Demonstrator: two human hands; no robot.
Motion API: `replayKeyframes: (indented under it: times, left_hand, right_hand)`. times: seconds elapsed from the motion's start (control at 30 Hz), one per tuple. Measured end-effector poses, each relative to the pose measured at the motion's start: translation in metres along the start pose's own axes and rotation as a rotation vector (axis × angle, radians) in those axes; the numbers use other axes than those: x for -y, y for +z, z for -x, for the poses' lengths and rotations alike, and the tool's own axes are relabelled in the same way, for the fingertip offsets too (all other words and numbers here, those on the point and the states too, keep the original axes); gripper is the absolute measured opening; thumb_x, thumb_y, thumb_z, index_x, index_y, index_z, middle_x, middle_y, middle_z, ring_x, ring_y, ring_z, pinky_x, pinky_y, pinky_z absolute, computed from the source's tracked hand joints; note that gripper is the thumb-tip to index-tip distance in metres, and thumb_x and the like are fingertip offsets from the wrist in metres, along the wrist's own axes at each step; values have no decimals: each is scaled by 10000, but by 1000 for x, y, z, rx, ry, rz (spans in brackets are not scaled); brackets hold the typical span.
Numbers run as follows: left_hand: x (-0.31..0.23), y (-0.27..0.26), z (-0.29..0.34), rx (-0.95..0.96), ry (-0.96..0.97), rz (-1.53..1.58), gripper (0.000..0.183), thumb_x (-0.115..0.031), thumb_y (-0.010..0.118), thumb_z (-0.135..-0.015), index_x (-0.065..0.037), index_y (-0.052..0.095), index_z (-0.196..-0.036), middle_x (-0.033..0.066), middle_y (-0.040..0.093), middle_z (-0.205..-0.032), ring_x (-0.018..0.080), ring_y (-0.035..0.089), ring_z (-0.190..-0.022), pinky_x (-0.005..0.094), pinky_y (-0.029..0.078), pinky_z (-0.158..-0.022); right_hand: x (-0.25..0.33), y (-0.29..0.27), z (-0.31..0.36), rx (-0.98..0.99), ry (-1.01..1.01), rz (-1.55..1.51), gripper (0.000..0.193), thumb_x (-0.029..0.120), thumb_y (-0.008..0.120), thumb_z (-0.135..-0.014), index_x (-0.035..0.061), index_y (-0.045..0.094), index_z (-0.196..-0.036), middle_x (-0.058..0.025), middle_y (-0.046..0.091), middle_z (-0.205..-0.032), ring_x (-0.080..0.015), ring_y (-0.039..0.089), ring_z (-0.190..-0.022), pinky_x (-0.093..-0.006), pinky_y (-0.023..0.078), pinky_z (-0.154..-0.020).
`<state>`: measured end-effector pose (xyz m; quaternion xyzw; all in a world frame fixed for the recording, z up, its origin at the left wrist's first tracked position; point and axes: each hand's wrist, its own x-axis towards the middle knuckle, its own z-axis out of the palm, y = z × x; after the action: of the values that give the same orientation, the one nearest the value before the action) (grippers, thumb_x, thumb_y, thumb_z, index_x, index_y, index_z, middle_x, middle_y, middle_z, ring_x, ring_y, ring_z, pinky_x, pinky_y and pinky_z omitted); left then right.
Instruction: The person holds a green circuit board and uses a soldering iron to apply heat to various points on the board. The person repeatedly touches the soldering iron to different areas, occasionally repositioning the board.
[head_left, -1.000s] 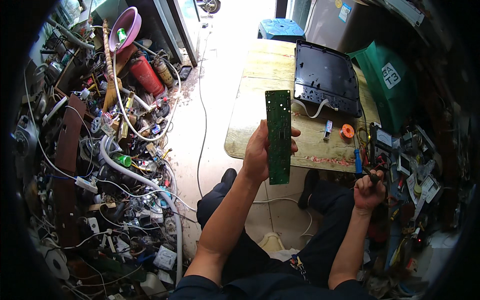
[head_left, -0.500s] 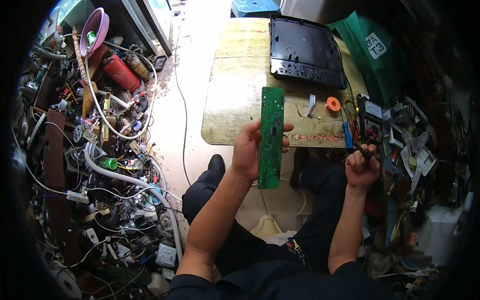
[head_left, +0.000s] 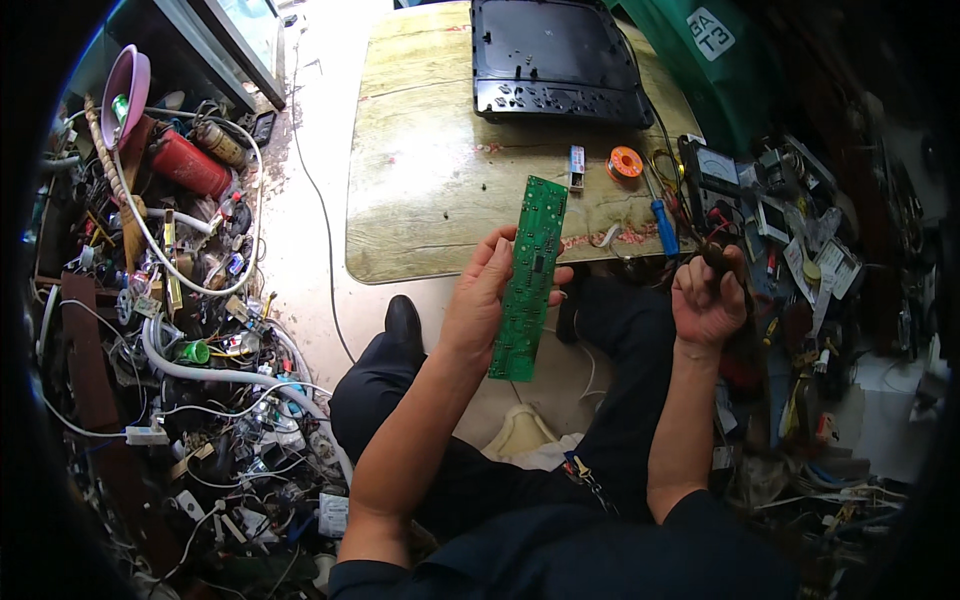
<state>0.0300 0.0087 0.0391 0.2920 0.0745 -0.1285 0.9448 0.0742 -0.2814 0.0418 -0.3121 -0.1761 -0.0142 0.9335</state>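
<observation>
My left grip (head_left: 485,295) is closed around the long green circuit board (head_left: 528,280), thumb at one edge and fingertips showing past the other, so the board hangs tilted in front of the bench (head_left: 410,190) and above my legs (head_left: 380,385). Nothing supports it from below; if those fingers slackened, it could slide out and strike the floor (head_left: 375,305). Squeezing too hard across so slim a strip might flex it and crack a joint. My right grip (head_left: 710,295) is curled around a dark object (head_left: 716,257); I cannot tell what kind. A careless swing with it could scrape the board, or knock the blue-handled screwdriver (head_left: 663,228) lying close by, near the bench's edge.
</observation>
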Motion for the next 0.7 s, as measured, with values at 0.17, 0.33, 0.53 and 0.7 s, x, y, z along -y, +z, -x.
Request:
replayKeyframes:
  times: [0.17,0.33,0.53,0.7]
  left_hand:
    - [6,1,1,54,-61,79,481,-287,459,-1073,-68,328,-1481,243,520,-1401,340,633,-1178,410,581,-924]
    - [11,4,-2,124,-74,71,565,-271,492,-1058,-82,269,-1541,270,494,-1411,354,623,-1189,420,567,-953]
    - [19,-3,-3,176,-107,180,558,-288,507,-1052,-89,285,-1523,272,527,-1370,342,673,-1099,371,613,-836]
    - [19,-8,-6,159,-198,205,565,-321,507,-1047,-119,282,-1524,258,534,-1360,331,707,-981,391,625,-642]
  right_hand:
    - [2,33,-13,-22,-51,186,290,42,656,-899,-5,626,-1185,-70,590,-818,-94,433,-537,-260,346,-550]
    - [2,65,-31,-81,-42,431,274,7,648,-882,-58,608,-1145,-61,576,-687,-96,448,-482,-238,361,-471]
    - [-14,72,-29,-98,37,506,295,-35,669,-842,-55,608,-1130,-110,639,-745,-109,520,-513,-230,411,-461]
    - [-26,42,-15,-117,31,405,348,-63,663,-823,-37,599,-1163,-147,647,-898,-133,553,-577,-255,434,-505]
